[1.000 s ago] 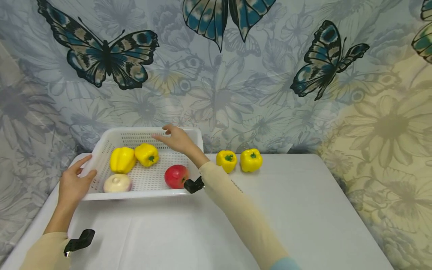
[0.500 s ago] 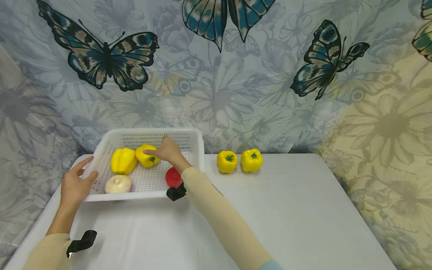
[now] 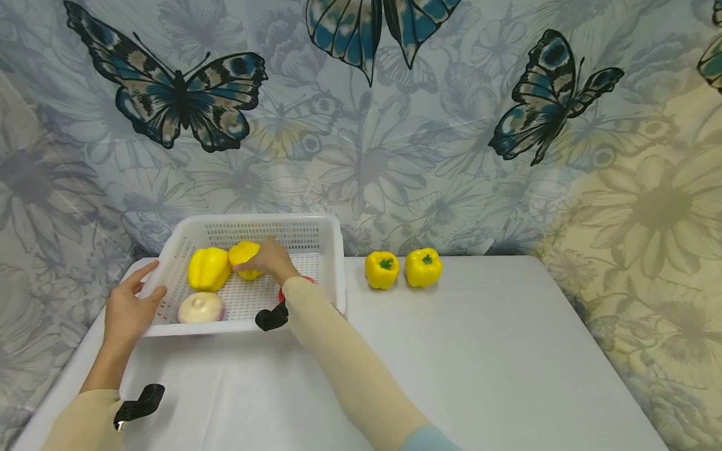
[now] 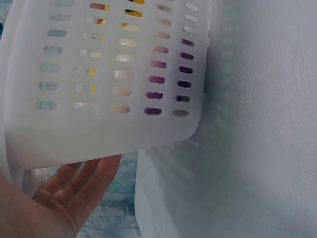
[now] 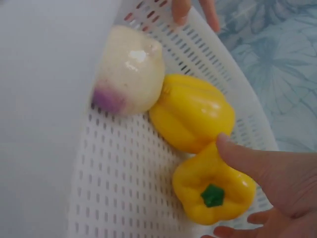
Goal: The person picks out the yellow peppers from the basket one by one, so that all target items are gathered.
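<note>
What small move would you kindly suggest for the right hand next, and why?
Perhaps curl the right hand round the yellow pepper lying between its thumb and fingers: the pepper seems not yet gripped, and the left hand holds the basket.

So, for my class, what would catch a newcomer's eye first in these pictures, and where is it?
Probably the bold blue-and-black butterflies across the patterned backdrop behind the table. Next come four bright yellow peppers: two inside the white basket, two on the table to its right. The person's right grip is at one pepper inside the basket, while the left grip holds the basket's left side.
</note>
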`<state>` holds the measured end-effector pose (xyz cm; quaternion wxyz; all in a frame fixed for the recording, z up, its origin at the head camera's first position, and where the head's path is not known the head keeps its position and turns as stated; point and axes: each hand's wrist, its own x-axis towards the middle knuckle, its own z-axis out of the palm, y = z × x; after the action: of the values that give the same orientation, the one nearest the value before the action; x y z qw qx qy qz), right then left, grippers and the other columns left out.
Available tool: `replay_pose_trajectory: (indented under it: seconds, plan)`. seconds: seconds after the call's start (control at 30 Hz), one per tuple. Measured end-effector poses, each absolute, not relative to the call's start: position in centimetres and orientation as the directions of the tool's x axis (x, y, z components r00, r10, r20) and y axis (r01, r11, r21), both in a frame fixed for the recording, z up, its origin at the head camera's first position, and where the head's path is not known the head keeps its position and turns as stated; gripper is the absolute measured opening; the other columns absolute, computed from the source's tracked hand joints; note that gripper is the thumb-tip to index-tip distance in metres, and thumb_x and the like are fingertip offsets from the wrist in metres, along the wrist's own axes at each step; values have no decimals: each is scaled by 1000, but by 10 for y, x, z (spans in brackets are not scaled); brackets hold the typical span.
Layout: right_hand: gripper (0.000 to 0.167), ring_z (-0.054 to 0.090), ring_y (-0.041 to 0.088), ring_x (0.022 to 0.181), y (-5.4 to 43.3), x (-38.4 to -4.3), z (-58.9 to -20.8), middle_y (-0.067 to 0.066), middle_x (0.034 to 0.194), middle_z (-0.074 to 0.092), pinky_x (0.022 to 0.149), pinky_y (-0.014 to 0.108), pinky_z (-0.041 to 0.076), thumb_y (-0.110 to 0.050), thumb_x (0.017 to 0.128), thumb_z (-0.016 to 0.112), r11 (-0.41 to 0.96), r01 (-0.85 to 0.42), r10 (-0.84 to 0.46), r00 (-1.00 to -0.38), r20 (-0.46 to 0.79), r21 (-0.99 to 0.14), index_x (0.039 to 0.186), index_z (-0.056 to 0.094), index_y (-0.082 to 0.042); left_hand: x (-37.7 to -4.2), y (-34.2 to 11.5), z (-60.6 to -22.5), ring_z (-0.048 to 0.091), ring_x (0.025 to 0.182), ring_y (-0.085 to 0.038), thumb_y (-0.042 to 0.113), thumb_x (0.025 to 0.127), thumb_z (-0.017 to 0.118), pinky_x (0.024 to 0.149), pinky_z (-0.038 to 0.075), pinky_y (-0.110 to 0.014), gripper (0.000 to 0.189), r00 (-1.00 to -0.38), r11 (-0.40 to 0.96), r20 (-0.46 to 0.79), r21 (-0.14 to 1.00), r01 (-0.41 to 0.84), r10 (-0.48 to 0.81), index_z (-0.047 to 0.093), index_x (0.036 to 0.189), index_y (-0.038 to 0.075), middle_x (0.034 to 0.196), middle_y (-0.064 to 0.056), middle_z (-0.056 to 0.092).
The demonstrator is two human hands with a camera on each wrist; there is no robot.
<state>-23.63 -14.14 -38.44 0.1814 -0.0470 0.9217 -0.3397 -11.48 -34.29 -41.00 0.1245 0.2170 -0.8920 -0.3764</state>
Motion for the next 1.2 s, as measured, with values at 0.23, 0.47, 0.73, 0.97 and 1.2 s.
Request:
replay_pose_trajectory:
  seconds: [0.23, 0.47, 0.73, 0.97, 1.2]
  plan:
    - [94, 45, 21, 133, -142, -237, -389, 5, 149, 44, 107, 34, 38, -34, 75, 85, 768, 44, -223, -917, -332, -639, 150, 35, -8, -119, -337, -413, 53, 106, -47, 14, 98, 55, 69, 46, -39, 57, -878, 606, 28, 734, -306, -477, 36, 152, 11, 129, -36, 49]
    - [94, 49, 22, 127, -144, -239, -391, 9, 144, 48, 104, 33, 41, -20, 75, 84, 769, 72, -193, -921, -339, -635, 151, 31, -7, -119, -333, -416, 54, 105, -46, 12, 97, 55, 70, 46, -39, 57, -877, 601, 26, 738, -307, -480, 38, 151, 11, 127, -36, 51]
    - [95, 53, 21, 115, -142, -243, -394, 9, 136, 53, 101, 32, 42, -18, 75, 82, 727, 87, -191, -927, -323, -681, 152, 27, -5, -119, -333, -417, 54, 105, -46, 14, 98, 55, 68, 45, -37, 57, -880, 596, 16, 741, -309, -475, 36, 152, 12, 128, -36, 49]
    - [69, 57, 17, 95, -138, -248, -381, 4, 111, 61, 82, 27, 46, -28, 75, 81, 780, -5, -194, -953, -234, -626, 132, 50, -6, -117, -341, -409, 55, 99, -42, 15, 97, 55, 62, 43, -28, 57, -886, 629, 67, 729, -270, -458, 38, 151, 10, 125, -35, 52]
    - [68, 57, 18, 101, -136, -253, -377, 4, 118, 63, 88, 28, 45, -34, 78, 79, 799, -23, -186, -960, -210, -601, 134, 51, -10, -115, -344, -409, 55, 98, -41, 15, 97, 54, 58, 39, -20, 57, -888, 623, 57, 733, -273, -456, 38, 151, 10, 125, -35, 51]
